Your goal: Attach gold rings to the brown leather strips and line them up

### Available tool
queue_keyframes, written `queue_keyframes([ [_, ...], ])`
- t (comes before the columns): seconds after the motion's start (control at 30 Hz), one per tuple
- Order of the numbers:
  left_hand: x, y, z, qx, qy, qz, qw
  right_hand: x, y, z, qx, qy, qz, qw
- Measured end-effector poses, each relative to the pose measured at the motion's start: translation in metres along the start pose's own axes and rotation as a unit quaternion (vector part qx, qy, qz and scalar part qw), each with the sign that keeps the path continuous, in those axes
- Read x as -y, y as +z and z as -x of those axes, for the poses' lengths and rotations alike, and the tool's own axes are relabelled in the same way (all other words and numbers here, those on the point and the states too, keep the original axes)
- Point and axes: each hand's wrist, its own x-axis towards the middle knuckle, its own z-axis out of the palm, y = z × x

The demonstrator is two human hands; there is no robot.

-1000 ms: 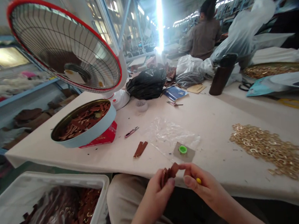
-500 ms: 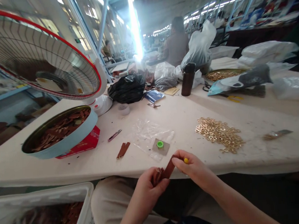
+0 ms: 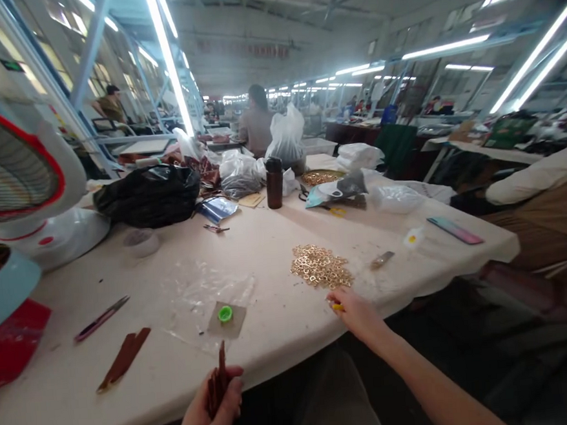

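Observation:
My left hand [image 3: 212, 399] is closed around several brown leather strips [image 3: 217, 389], one of which sticks up past the fingers. My right hand [image 3: 351, 308] is at the near edge of a pile of gold metal rings [image 3: 320, 265], its fingers drawn together. A small yellow object [image 3: 337, 306] shows in that hand; its kind is hidden by the fingers. Whether the fingertips also pinch a ring cannot be seen. Between the hands, a bright green cap [image 3: 225, 314] sits on a grey square [image 3: 233, 321]. More brown leather strips [image 3: 125, 358] lie on the table to the left.
Thread snips [image 3: 101, 319] and a clear plastic sheet [image 3: 187, 297] lie at left. A fan [image 3: 47, 242] stands by a light blue tin [image 3: 11, 283]. Farther back are a black bag [image 3: 149, 193] and dark bottle [image 3: 274, 184]. A phone [image 3: 454, 229] and another person's sleeve [image 3: 538, 172] are at right.
My right hand has left the leather strip and reached right to the ring pile. My left hand keeps the strips, lower left in view. The camera has turned right.

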Motion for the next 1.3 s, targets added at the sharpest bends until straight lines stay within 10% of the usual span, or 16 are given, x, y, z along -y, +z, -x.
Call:
queue_keyframes([
  [0.5, 0.004, 0.010, 0.000, -0.021, -0.049, 0.000, 0.999, -0.022, 0.000, -0.038, 0.085, -0.036, 0.090, 0.992],
  [0.93, 0.012, 0.010, 0.003, -0.014, -0.044, 0.049, 0.998, 0.006, -0.009, -0.017, 0.065, -0.066, -0.097, 0.991],
  [1.3, -0.036, 0.028, 0.002, 0.043, 0.148, 0.030, 0.988, 0.104, 0.008, 0.034, 0.227, -0.061, -0.479, 0.846],
])
